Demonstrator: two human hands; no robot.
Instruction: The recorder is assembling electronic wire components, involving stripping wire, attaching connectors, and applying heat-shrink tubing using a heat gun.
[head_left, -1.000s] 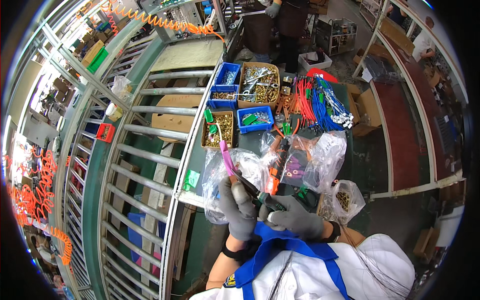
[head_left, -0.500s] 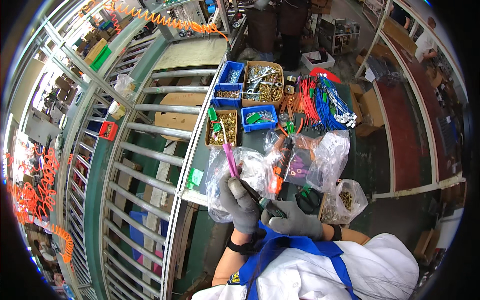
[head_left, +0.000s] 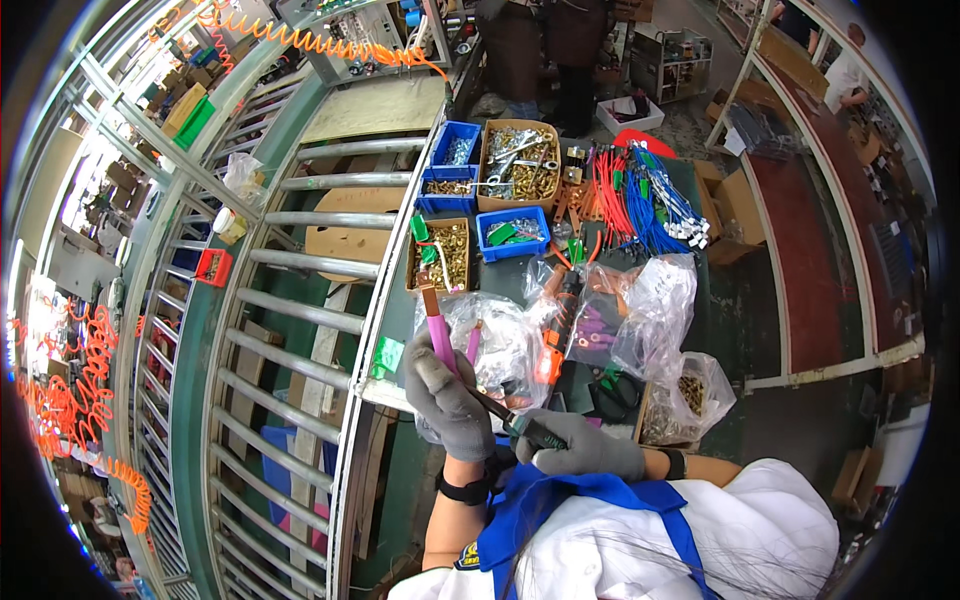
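Observation:
My left hand (head_left: 447, 398), in a grey glove, is closed around a flat copper bar in a pink-purple sleeve (head_left: 437, 330), its bare end pointing up and away. In my gloved right hand (head_left: 590, 447) is a slim hand tool with a black-and-green handle (head_left: 537, 431). The tool's dark shaft runs up-left to my left hand, where its tip is hidden. Just beyond the bar stands an open box of brass-coloured fasteners (head_left: 452, 250), with green tags and a white strip on it. Crumpled clear plastic bags (head_left: 508, 345) lie right of my left hand.
Blue bins (head_left: 513, 232) and a cardboard box of bolts and wrenches (head_left: 522, 150) stand farther back. Red and blue wire bundles (head_left: 640, 205) lie at the right. An orange-and-black tool (head_left: 548, 362) rests mid-bench. Left of the bench runs a roller conveyor (head_left: 300, 305).
My left hand has shifted left and turned the sleeved bar, so its bare copper end now shows. The tool has swung slightly with it, while my right hand stays nearly in place.

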